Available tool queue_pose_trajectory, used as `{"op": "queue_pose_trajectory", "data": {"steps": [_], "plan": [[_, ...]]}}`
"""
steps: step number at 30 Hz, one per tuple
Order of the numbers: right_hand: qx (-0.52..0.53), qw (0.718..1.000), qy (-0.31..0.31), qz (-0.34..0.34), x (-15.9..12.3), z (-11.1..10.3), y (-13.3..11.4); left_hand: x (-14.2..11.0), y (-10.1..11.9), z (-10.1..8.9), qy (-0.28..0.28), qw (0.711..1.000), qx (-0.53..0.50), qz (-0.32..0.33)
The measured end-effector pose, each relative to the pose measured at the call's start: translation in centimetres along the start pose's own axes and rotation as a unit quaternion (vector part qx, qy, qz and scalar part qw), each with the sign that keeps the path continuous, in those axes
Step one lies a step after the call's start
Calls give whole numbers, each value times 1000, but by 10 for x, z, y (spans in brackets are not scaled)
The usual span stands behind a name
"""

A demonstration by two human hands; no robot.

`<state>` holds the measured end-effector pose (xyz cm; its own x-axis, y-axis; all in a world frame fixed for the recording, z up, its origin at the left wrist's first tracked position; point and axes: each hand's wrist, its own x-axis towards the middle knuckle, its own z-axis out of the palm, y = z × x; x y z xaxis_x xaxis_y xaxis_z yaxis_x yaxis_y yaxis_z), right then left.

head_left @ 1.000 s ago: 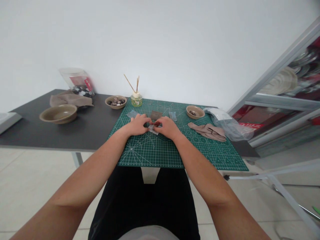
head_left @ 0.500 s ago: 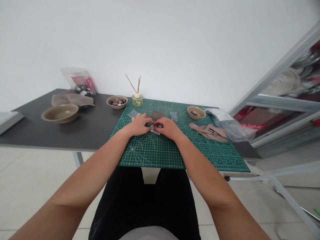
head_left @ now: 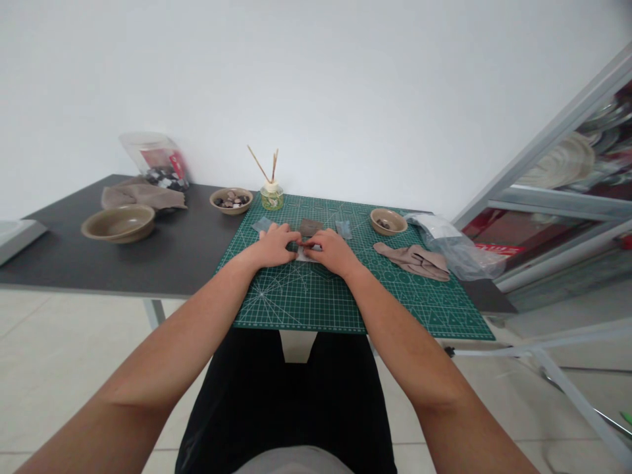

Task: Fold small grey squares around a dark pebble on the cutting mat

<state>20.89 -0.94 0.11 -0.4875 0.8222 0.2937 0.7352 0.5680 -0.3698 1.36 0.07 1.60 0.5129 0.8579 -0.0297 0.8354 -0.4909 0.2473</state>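
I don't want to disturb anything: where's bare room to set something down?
Between the left bowl and the green mat, the dark tabletop is bare. So is the mat's near middle, between its front edge and the left hand and right hand. Crowded: around them, and far right, where the small bowl, cloth and plastic bag sit close.

I face a plain white wall [head_left: 316, 85] that fills the top of the frame, lit softly and evenly. My dark-topped table [head_left: 197, 263] stands near it, a pale metal leg [head_left: 155, 313] showing at lower left. Light tiles with thin joints make up the floor [head_left: 64, 349]. At upper right I see a grey-framed cabinet [head_left: 543, 141], slanting across my view.
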Motion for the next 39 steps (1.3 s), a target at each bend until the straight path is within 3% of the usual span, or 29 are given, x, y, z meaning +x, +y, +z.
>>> {"op": "queue_pose_trajectory", "data": {"steps": [7,14,21,30,39], "plan": [[43,999,9,-25,-4,1,-1,0,1,0,-5,1000,-4,-19],[16,1000,22,13,-1,5,3,0,2,-1,-3,1000,0,-22],[50,998,12,-25,0,7,-4,1,2,-1,-6,1000,0,-29],[37,999,22,33,-2,1,-3,-1,2,-3,-18,1000,1,-18],[61,998,5,-10,-2,1,-5,1,1,-1,-13,1000,-4,-24]]}}
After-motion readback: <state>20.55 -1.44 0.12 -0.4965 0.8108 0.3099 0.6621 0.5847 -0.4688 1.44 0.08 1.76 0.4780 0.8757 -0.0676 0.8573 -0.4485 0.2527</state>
